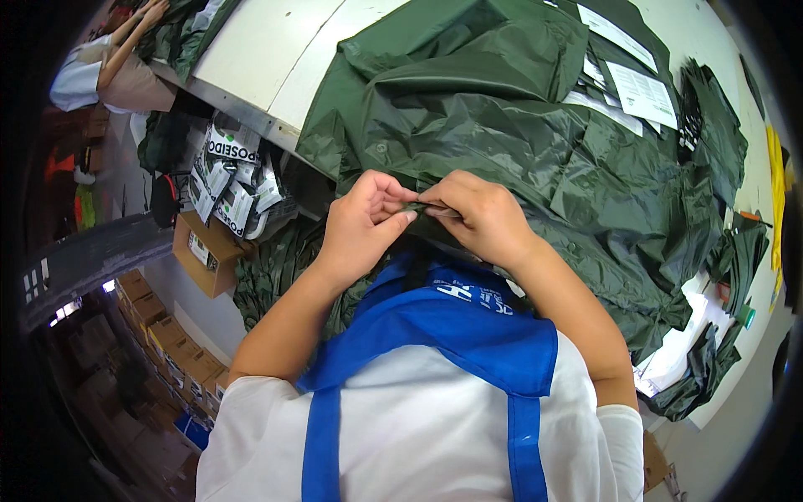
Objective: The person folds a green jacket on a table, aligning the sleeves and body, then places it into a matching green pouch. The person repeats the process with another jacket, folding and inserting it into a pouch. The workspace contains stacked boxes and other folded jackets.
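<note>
Green fabric (493, 113): pinched it with left hand (361, 221) and right hand (487, 214), close together, presumably to steady it!

The person wears a white T-shirt (427, 435) with short sleeves (621, 435) and a blue apron (435, 330) with white print (475, 297) and flat blue straps (525, 443). Left hand (361, 222) and right hand (487, 216) are bare.

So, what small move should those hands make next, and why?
Probably slide the right hand a little along the edge of the shiny dark-green fabric, the left hand steadying it: their fingertips meet at that edge, and the fabric beyond looks wrinkled.
</note>
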Tool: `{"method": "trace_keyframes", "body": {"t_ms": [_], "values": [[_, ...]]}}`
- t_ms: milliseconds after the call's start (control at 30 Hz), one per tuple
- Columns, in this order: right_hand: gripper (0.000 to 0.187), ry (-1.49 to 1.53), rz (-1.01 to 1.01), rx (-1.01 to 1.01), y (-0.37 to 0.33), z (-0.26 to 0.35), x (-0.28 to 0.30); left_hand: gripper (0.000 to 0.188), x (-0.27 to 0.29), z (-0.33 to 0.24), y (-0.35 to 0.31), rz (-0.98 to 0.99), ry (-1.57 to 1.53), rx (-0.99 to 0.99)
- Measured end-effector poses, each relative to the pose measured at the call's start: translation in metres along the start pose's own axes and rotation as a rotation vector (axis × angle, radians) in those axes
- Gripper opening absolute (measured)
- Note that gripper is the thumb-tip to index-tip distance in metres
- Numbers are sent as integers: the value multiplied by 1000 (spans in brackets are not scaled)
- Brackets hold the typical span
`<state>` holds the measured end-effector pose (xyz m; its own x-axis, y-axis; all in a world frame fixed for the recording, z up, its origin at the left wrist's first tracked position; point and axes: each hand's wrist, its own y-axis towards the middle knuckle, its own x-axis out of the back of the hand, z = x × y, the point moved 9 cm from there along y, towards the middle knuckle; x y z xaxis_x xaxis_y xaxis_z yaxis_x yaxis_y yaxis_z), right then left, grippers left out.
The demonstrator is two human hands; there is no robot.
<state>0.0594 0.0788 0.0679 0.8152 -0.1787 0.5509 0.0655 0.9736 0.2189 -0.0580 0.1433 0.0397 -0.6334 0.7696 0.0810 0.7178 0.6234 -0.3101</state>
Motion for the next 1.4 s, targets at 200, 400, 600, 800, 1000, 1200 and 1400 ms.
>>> {"method": "trace_keyframes", "body": {"t_ms": [200,400,600,800,1000,1200,1400], "values": [[32,-87,67,4,-6,18,-1,26,21,37,8,-129,-461,290],[35,-259,143,138,1,32,-9,11,23,33,36,-135,-606,156],[22,-39,-246,84,4,35,35,14,4,-16,22,8,-143,-104],[26,-64,-209,79,0,39,38,21,1,-31,14,-34,-44,-199],[29,6,-94,116,-2,42,35,21,1,-36,10,-32,30,-260],[25,-71,-105,49,-4,45,41,22,-1,-48,3,7,123,-291],[24,-262,27,105,-3,47,32,24,-1,-48,6,28,137,-305]]}}
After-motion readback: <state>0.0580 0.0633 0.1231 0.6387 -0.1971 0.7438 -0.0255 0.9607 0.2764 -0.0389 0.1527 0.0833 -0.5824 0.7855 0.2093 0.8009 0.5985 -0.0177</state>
